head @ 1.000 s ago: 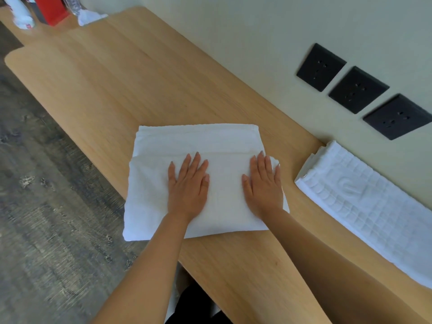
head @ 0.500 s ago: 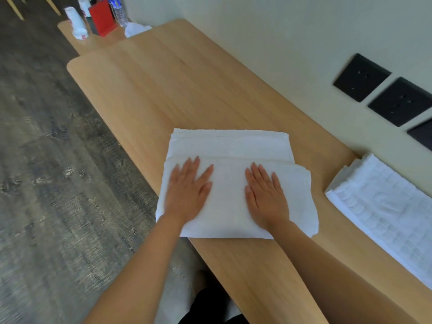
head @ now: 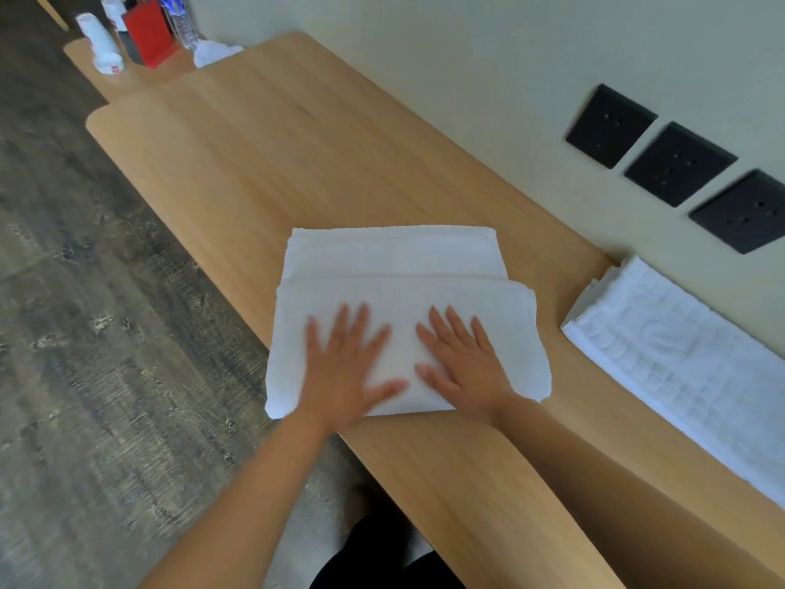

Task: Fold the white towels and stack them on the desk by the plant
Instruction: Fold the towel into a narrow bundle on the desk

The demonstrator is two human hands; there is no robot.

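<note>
A folded white towel [head: 395, 257] lies on the wooden desk [head: 263, 155], its near flap doubled over the far layer and its near edge at the desk's front edge. My left hand [head: 346, 367] lies flat on the left part of the flap with fingers spread. My right hand [head: 461, 367] presses flat on the right part, fingers straight. A second white towel [head: 675, 367] with a woven grid pattern lies along the wall to the right. No plant is in view.
Three black wall sockets [head: 675, 163] sit above the desk at the right. At the far left end stand a red box [head: 148, 31], a water bottle [head: 180, 19] and white cups [head: 100, 40]. Dark wood floor [head: 85, 333] runs along the left.
Both hands have slid nearer to me across the flap and their fingers have spread wider. The view has shifted slightly; the towel stays in place.
</note>
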